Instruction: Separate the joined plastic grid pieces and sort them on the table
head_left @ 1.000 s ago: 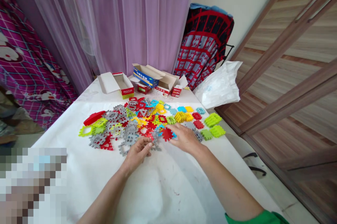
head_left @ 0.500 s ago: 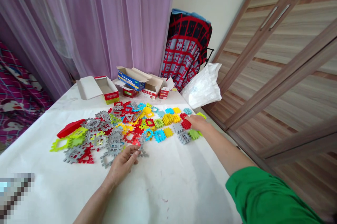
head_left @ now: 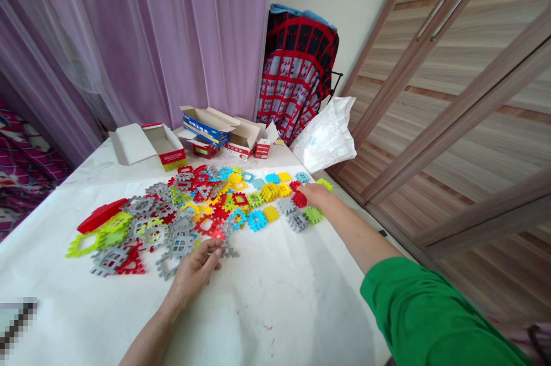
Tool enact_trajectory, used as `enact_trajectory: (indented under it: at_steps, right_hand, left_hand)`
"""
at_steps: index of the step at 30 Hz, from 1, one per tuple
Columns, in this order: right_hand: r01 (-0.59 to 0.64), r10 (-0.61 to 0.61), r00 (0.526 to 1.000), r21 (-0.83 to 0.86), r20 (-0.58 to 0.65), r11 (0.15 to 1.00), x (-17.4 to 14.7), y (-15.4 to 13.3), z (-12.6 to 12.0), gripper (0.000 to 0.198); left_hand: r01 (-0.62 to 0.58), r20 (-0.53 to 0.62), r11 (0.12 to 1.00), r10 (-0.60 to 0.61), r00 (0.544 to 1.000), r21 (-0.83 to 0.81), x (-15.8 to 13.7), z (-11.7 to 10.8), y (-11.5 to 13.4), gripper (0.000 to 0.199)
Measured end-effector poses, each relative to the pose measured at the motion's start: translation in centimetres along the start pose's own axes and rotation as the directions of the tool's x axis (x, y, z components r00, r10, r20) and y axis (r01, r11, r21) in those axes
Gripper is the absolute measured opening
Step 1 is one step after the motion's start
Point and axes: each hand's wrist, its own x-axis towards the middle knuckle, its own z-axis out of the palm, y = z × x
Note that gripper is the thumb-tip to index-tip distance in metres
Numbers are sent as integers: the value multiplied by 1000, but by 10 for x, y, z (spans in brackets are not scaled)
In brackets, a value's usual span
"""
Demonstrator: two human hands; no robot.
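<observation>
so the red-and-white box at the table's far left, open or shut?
Open: the red-and-white box has its white lid flap folded back flat, and its bare inside shows.

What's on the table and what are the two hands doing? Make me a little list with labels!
Table: white cover
Toys: pile of plastic puzzle tiles in red, grey, yellow, blue and green
Left hand: left hand rests at the near edge of the pile, fingers touching a grey tile
Right hand: right hand reaches to the far right end of the pile, on a red tile beside green tiles
Boxes: open cardboard boxes behind the pile
Bag: white plastic bag at the table's right corner
Behind: purple curtain
</observation>
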Motion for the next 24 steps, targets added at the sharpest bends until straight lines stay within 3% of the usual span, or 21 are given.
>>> enact_trajectory:
  at_steps: [10, 15, 17, 20, 22, 24]
  right_hand:
    - [-9, 9, 1000, -3, -9, 1000, -8, -9, -14, 37]
    - [79, -57, 978, 105, -200, 991, -31, -43, -18, 43]
    - [178, -83, 934, 251, -347, 951, -41, -72, -11, 36]
    - [376, -62, 830, 473, -555, 797, -57, -127, 7, 25]
    - [483, -9, 758, 552, -652, 680, -66, -163, 22, 24]
    - [524, 72, 719, 607, -691, 598, -74, -191, 36, 25]
  left_hand:
    - [-24, 2, 1000, 24, 1000, -9, 2, 1, -7, 52]
    - [-23, -20, 999, 23, 1000, -27, 2, 3, -4, 51]
    - [-35, -24, 999, 34, 999, -40, 1, 4, -4, 50]
    - [-69, -51, 996, 66, 997, -60, 0, 3, -5, 49]
    - [-88, -70, 994, 84, 994, -68, -1, 3, -7, 47]
    - [-112, -82, 991, 106, 991, -68, -2, 3, -8, 44]
